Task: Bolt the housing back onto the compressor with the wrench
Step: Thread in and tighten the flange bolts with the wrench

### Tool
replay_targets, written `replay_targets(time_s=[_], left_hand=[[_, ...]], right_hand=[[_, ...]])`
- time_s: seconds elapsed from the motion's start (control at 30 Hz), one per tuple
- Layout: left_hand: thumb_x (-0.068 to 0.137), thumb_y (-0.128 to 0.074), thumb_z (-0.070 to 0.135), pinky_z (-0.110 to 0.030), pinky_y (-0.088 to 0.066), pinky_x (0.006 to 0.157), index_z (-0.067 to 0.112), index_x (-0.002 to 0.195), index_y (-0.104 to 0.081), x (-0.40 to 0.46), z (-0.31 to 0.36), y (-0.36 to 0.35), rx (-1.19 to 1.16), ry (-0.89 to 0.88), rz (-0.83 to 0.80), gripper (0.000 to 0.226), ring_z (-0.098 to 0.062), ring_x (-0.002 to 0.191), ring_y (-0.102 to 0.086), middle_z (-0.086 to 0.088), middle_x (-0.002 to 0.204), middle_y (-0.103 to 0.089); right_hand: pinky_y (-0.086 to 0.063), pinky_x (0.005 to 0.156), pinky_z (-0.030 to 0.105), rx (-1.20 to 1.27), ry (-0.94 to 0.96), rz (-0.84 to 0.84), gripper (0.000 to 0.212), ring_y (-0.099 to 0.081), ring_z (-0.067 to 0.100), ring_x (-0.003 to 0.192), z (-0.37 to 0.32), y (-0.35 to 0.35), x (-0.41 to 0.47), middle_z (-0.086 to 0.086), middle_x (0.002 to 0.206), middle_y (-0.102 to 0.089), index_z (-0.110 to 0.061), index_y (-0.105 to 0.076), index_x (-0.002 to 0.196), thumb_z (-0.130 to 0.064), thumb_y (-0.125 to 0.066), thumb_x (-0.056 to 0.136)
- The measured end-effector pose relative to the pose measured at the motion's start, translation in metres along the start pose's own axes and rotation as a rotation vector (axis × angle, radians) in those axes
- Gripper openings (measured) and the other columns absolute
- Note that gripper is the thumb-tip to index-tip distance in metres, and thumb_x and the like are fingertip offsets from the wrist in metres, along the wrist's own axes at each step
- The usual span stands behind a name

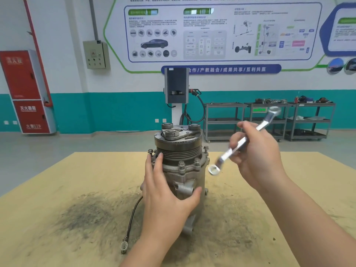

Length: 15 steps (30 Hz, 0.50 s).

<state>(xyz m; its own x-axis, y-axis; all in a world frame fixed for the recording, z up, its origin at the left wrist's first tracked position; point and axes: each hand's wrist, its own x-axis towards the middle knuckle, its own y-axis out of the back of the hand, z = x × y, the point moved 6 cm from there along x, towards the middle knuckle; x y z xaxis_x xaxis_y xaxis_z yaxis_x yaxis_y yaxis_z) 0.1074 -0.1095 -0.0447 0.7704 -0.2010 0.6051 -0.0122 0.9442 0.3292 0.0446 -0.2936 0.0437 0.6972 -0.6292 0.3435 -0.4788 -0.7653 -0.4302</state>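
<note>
The table, covered w/ a tan, grease-smudged sheet, carries the compressor standing upright at its centre, pulley end up, a thin black cable trailing off its base toward the near-left. The housing already sits on the body, w/ bolts standing proud around the flange, so the judgement is they're started but not yet tightened. The left hand steadies the compressor from the near side: fingers spread up the left flank, thumb hooked round the front-right, palm on the casting. The right hand is off to the right of the compressor, not touching it, fingers curled round the mid-shank of the wrench. The wrench's long axis runs diagonally, upper ring end pointing up-right & away, lower ring end pointing down-left, blurred, just beside the flange on its right. Key relation: the bolts lie left of & slightly below that lower ring, so the right hand is the nearer one for the tool; the next move likely needs the ring brought left over a bolt head, prob. one on the front-right.
</note>
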Motion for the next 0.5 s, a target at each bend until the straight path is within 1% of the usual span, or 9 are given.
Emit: replay_targets(time_s=[0.1,0.2,0.27,0.33,0.37,0.4,0.43,0.47,0.5], left_hand=[[0.066,-0.078,0.051,-0.031,-0.024,0.117,0.068,0.134,0.002,0.004,-0.005,0.001,-0.101,-0.009,-0.009,0.105,-0.002,0.148,-0.016,0.029,0.159,-0.004],[0.062,-0.078,0.051,-0.029,-0.021,0.118,0.082,0.124,0.009,0.009,-0.016,0.007,-0.189,0.065,-0.062,0.111,0.008,0.145,-0.016,0.035,0.156,-0.011],[0.063,-0.078,0.046,-0.027,-0.022,0.117,0.083,0.121,0.013,0.013,-0.026,0.01,-0.246,0.11,-0.095,0.113,0.021,0.138,-0.017,0.053,0.143,-0.012],[0.063,-0.075,0.045,-0.029,-0.021,0.119,0.073,0.134,0.013,0.013,-0.027,0.01,-0.286,0.135,-0.127,0.117,0.026,0.135,-0.015,0.059,0.138,-0.008],[0.062,-0.075,0.05,-0.033,-0.02,0.122,0.064,0.143,0.013,0.012,-0.026,0.009,-0.304,0.145,-0.138,0.12,0.022,0.138,-0.014,0.052,0.146,-0.007],[0.059,-0.076,0.058,-0.037,-0.02,0.123,0.056,0.148,0.013,0.013,-0.024,0.008,-0.321,0.159,-0.142,0.127,0.016,0.143,-0.013,0.043,0.153,-0.006],[0.053,-0.079,0.068,-0.039,-0.021,0.123,0.051,0.151,0.012,0.013,-0.023,0.008,-0.335,0.172,-0.134,0.135,0.01,0.145,-0.013,0.035,0.158,-0.006],[0.046,-0.08,0.076,-0.041,-0.023,0.123,0.048,0.153,0.011,0.015,-0.023,0.009,-0.349,0.182,-0.127,0.143,0.006,0.147,-0.015,0.029,0.161,-0.01],[0.041,-0.08,0.08,-0.041,-0.026,0.122,0.046,0.154,0.01,0.016,-0.023,0.009,-0.361,0.189,-0.129,0.148,0.003,0.147,-0.02,0.025,0.161,-0.016]], right_hand=[[-0.032,0.04,0.019,-0.32,0.061,-0.001,0.027,-0.031,0.008,0.038,0.005,0.008,0.005,-0.008,0.042,-0.037,-0.014,-0.058,0.087,-0.028,-0.041,0.104],[-0.035,0.048,0.018,-0.555,0.03,-0.074,0.035,-0.044,-0.003,0.044,0.019,0.004,0.001,-0.015,0.057,-0.054,-0.023,-0.065,0.097,-0.056,-0.058,0.086],[-0.046,0.071,0.024,-0.731,0.026,-0.142,0.084,-0.061,-0.004,0.083,0.032,0.0,-0.004,-0.012,0.102,-0.066,-0.03,-0.057,0.125,-0.08,-0.061,0.058],[-0.04,0.094,0.029,-0.811,0.018,-0.181,0.129,-0.05,0.008,0.123,0.045,-0.006,-0.01,-0.011,0.139,-0.049,-0.031,-0.033,0.148,-0.092,-0.058,0.037],[-0.036,0.097,0.023,-0.814,0.021,-0.212,0.142,-0.044,0.005,0.13,0.051,-0.011,-0.014,-0.016,0.145,-0.043,-0.031,-0.023,0.152,-0.094,-0.059,0.031],[-0.033,0.094,0.011,-0.8,0.029,-0.243,0.146,-0.041,-0.008,0.126,0.056,-0.016,-0.017,-0.026,0.142,-0.043,-0.03,-0.018,0.153,-0.093,-0.062,0.029],[-0.033,0.085,0.0,-0.778,0.047,-0.269,0.146,-0.041,-0.023,0.113,0.061,-0.021,-0.021,-0.042,0.128,-0.047,-0.029,-0.018,0.153,-0.09,-0.067,0.029],[-0.033,0.074,-0.004,-0.768,0.067,-0.279,0.143,-0.04,-0.031,0.099,0.065,-0.024,-0.023,-0.054,0.108,-0.046,-0.029,-0.021,0.152,-0.086,-0.071,0.03],[-0.034,0.073,-0.003,-0.777,0.081,-0.27,0.143,-0.039,-0.032,0.096,0.068,-0.026,-0.024,-0.055,0.098,-0.043,-0.028,-0.022,0.152,-0.084,-0.072,0.029]])
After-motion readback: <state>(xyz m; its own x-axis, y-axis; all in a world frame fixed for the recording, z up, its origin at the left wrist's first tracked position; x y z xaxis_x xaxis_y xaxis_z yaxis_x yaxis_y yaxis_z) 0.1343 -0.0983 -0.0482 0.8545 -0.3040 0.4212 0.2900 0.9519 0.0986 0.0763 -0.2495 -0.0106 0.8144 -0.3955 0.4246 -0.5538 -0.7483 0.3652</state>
